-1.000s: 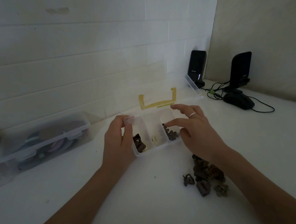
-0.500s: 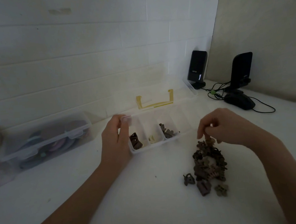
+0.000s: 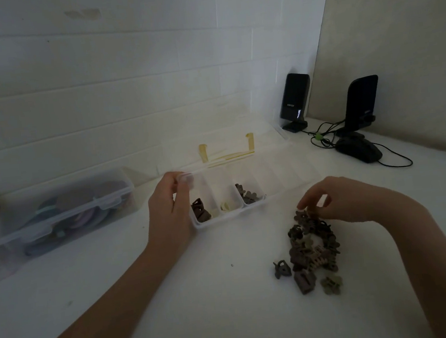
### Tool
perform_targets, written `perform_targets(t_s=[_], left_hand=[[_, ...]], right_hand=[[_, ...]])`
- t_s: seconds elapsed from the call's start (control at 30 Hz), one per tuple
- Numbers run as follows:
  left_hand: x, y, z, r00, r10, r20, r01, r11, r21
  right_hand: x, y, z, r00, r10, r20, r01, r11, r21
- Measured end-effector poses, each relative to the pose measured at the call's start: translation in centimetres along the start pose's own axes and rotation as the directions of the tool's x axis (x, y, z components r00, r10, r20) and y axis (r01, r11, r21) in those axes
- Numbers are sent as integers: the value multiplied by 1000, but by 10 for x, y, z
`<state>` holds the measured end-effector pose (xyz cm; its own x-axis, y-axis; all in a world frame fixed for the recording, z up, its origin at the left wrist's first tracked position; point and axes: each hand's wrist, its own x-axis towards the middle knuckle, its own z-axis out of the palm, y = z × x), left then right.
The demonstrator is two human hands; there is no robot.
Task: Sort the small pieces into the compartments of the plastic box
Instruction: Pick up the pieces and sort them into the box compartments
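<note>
A clear plastic compartment box [image 3: 230,217] lies open on the white table, its lid leaning back against the wall. Dark brown pieces [image 3: 201,211] fill its left compartment, a pale piece [image 3: 225,206] lies in the middle one, and brown pieces [image 3: 247,193] sit in the third. My left hand [image 3: 170,209] grips the box's left end. A pile of small brown and olive pieces [image 3: 312,247] lies to the right of the box. My right hand [image 3: 339,198] pinches a piece at the top of that pile.
A closed clear storage box [image 3: 65,208] with coloured items stands at the left by the wall. Two black speakers [image 3: 294,102] [image 3: 361,103], a black mouse [image 3: 359,150] and cables occupy the far right corner. One stray piece [image 3: 282,269] lies left of the pile.
My right hand left the box's third compartment and came down to the pile, where it now pinches a piece. My left hand stayed on the box's left end.
</note>
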<state>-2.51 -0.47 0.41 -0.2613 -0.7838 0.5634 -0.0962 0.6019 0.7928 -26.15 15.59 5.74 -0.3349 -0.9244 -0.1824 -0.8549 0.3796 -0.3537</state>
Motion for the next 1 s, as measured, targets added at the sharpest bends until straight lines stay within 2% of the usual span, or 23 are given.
perform_targets(t_s=[0.13,0.4,0.57,0.63,0.8,0.93,1.0], left_hand=[[-1,0,0,1000,2,0,-2,1000,-4],[-2,2,-1,1000,16,-9,-16,1000,-5],[-2,4,0,999,30,-12,-30,1000,9],[-3,5,0,999,45,-15,-44,999,16],[-6,8,0,998,68,-3,-68,997,37],[-7,10,2,996,91,25,-92,995,36],[-8,11,2,996,84,34,-85,996,27]], right_hand=[[-1,-5,1,1000,-14,19,13,997,78],[-4,-30,6,958,-280,-69,288,935,206],[-7,-38,4,891,-402,-209,451,835,316],[-7,-43,7,856,-405,-321,504,791,346],[0,-62,24,718,-319,-618,567,783,255],[8,-78,43,568,-286,-772,485,874,33],[12,-79,47,548,-311,-776,423,904,-63]])
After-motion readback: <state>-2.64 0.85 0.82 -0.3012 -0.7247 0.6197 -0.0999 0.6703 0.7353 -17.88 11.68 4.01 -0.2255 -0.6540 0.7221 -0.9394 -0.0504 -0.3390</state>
